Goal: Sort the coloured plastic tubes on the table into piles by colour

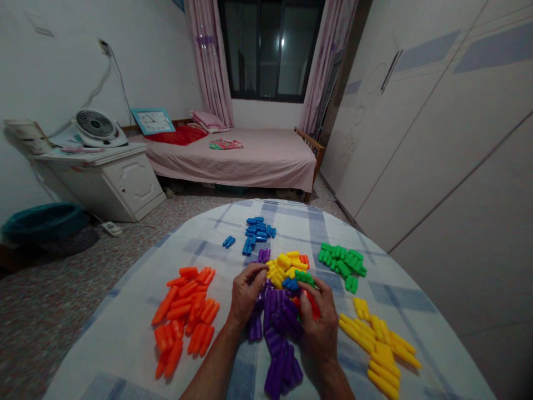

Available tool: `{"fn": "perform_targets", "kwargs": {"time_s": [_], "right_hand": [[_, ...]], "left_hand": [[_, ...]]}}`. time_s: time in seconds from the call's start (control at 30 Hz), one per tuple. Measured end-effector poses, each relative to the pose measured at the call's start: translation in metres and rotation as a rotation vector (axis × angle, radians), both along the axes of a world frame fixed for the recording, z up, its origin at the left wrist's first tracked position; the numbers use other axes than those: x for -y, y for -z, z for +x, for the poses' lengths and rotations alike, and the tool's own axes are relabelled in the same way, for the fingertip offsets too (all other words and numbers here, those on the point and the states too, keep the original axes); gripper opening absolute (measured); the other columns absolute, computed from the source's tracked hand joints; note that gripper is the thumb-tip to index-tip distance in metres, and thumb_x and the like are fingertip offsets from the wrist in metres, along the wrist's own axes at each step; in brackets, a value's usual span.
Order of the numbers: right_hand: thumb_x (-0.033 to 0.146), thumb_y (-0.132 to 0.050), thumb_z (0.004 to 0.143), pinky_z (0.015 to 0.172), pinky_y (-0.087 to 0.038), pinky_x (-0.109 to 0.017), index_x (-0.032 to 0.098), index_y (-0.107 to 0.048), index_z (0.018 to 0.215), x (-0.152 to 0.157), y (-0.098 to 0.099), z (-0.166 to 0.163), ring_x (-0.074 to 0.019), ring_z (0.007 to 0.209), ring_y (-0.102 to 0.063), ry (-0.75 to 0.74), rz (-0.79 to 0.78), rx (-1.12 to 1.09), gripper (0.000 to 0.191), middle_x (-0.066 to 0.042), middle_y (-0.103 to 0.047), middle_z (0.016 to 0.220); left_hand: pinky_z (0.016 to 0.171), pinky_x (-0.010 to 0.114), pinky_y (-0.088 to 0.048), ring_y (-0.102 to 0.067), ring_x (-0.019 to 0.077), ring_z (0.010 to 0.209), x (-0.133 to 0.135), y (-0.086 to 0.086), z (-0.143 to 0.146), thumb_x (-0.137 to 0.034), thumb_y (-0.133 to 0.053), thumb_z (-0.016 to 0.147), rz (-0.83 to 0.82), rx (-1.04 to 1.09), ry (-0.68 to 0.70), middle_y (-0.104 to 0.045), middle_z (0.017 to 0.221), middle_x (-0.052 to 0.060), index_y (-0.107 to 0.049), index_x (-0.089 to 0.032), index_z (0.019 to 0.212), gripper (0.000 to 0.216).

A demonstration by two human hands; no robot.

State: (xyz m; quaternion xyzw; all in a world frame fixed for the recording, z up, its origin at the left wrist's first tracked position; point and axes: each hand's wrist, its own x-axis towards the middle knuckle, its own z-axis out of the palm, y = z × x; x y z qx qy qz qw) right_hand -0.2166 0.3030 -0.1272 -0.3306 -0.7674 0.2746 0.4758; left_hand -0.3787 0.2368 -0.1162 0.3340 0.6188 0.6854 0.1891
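Note:
My left hand is at the left edge of the middle pile, thumb and fingertips pinched together beside the yellow blocks. Whatever that pinch holds, if anything, is hidden. My right hand closes its fingers on a green block, just above some small blue blocks. Red blocks show partly under the right palm. Between the wrists, purple blocks spread toward me, with more purple pieces behind the left fingers. All are plastic pieces shaped like joined rounded sticks.
On the round, checked-cloth table lie an orange pile at left, a blue pile at the back, a green pile and a yellow pile at right. Beyond stand a bed and a cabinet with a fan.

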Motion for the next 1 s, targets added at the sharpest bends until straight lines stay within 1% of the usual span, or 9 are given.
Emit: {"fn": "perform_targets", "kwargs": {"time_s": [0.13, 0.27, 0.33, 0.43, 0.5, 0.57, 0.67, 0.77, 1.0], "right_hand": [[0.033, -0.046, 0.088, 0.094, -0.043, -0.042, 0.020, -0.067, 0.103, -0.017, 0.009, 0.010, -0.0241, 0.112, -0.051, 0.184, -0.066, 0.016, 0.029, -0.009, -0.055, 0.117], [0.035, -0.045, 0.087, 0.094, -0.042, -0.041, 0.019, -0.070, 0.097, -0.028, 0.014, 0.016, -0.0246, 0.110, -0.052, 0.239, -0.142, 0.045, 0.030, -0.010, -0.057, 0.113], [0.036, -0.045, 0.087, 0.096, -0.041, -0.042, 0.018, -0.066, 0.108, -0.030, 0.013, 0.016, -0.0252, 0.114, -0.051, 0.250, -0.165, 0.002, 0.034, -0.011, -0.055, 0.121], [0.038, -0.046, 0.086, 0.093, -0.045, -0.041, 0.018, -0.046, 0.135, -0.030, 0.013, 0.013, -0.0259, 0.120, -0.048, 0.235, -0.201, -0.102, 0.053, -0.014, -0.035, 0.144], [0.037, -0.046, 0.086, 0.090, -0.048, -0.040, 0.019, -0.042, 0.138, -0.028, 0.013, 0.011, -0.0256, 0.119, -0.050, 0.205, -0.241, -0.105, 0.055, -0.014, -0.027, 0.149], [0.035, -0.047, 0.085, 0.091, -0.047, -0.041, 0.020, -0.048, 0.133, -0.027, 0.013, 0.010, -0.0253, 0.118, -0.050, 0.193, -0.244, -0.063, 0.050, -0.014, -0.032, 0.147], [0.033, -0.047, 0.085, 0.093, -0.046, -0.041, 0.018, -0.055, 0.123, -0.025, 0.011, 0.010, -0.0242, 0.115, -0.051, 0.192, -0.197, -0.042, 0.042, -0.013, -0.047, 0.134], [0.032, -0.046, 0.086, 0.088, -0.048, -0.039, 0.018, -0.058, 0.117, -0.023, 0.009, 0.011, -0.0223, 0.104, -0.056, 0.199, -0.218, -0.066, 0.036, -0.011, -0.058, 0.118], [0.034, -0.045, 0.088, 0.084, -0.047, -0.035, 0.019, -0.060, 0.111, -0.018, 0.008, 0.005, -0.0199, 0.096, -0.059, 0.113, -0.226, -0.016, 0.031, -0.008, -0.063, 0.107]], "left_hand": [[0.069, 0.027, -0.051, -0.063, 0.0161, 0.075, 0.002, 0.005, -0.007, -0.039, -0.055, 0.083, -0.043, -0.020, -0.106, -0.069, 0.085, 0.005, -0.069, -0.016, 0.090, 0.028], [0.069, 0.028, -0.051, -0.064, 0.0177, 0.078, 0.001, 0.010, -0.010, -0.040, -0.054, 0.083, -0.078, -0.009, -0.130, -0.069, 0.087, 0.006, -0.069, -0.016, 0.091, 0.029], [0.068, 0.028, -0.051, -0.064, 0.0181, 0.077, 0.000, 0.011, -0.010, -0.040, -0.054, 0.082, -0.092, 0.008, -0.143, -0.069, 0.088, 0.006, -0.068, -0.016, 0.091, 0.030], [0.065, 0.027, -0.050, -0.064, 0.0171, 0.073, -0.001, 0.012, -0.010, -0.040, -0.055, 0.081, -0.102, 0.016, -0.169, -0.069, 0.085, 0.006, -0.068, -0.015, 0.090, 0.030], [0.065, 0.027, -0.050, -0.063, 0.0165, 0.072, -0.001, 0.012, -0.010, -0.039, -0.055, 0.081, -0.101, 0.013, -0.174, -0.069, 0.084, 0.005, -0.068, -0.015, 0.090, 0.029], [0.064, 0.026, -0.050, -0.063, 0.0160, 0.070, -0.001, 0.011, -0.009, -0.039, -0.056, 0.080, -0.104, 0.006, -0.174, -0.069, 0.082, 0.005, -0.069, -0.015, 0.089, 0.028], [0.063, 0.026, -0.050, -0.062, 0.0157, 0.068, -0.001, 0.009, -0.009, -0.038, -0.056, 0.079, -0.109, 0.004, -0.183, -0.069, 0.081, 0.005, -0.069, -0.015, 0.087, 0.028], [0.063, 0.026, -0.051, -0.063, 0.0163, 0.070, 0.000, 0.007, -0.009, -0.039, -0.055, 0.080, -0.100, -0.005, -0.204, -0.069, 0.082, 0.005, -0.069, -0.015, 0.087, 0.028], [0.069, 0.027, -0.051, -0.064, 0.0170, 0.075, -0.002, 0.011, -0.005, -0.036, -0.055, 0.080, -0.130, -0.130, -0.159, -0.070, 0.083, 0.005, -0.069, -0.016, 0.084, 0.025]]}}
